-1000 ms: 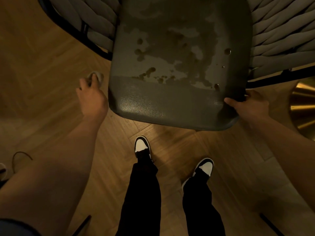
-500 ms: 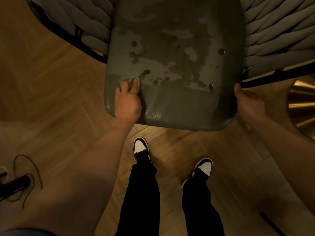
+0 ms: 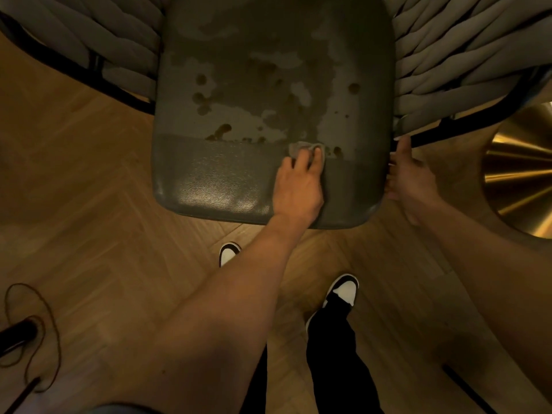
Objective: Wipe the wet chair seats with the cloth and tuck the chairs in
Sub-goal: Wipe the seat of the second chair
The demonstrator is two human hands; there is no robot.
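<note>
While my left hand [image 3: 297,186] presses the mostly hidden cloth [image 3: 301,148] on the seat [image 3: 268,85], my right hand [image 3: 410,174] grips its edge, fingers unseen.

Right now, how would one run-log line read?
left hand presses grey cloth on wet dark seat | right hand steadies seat edge
</note>
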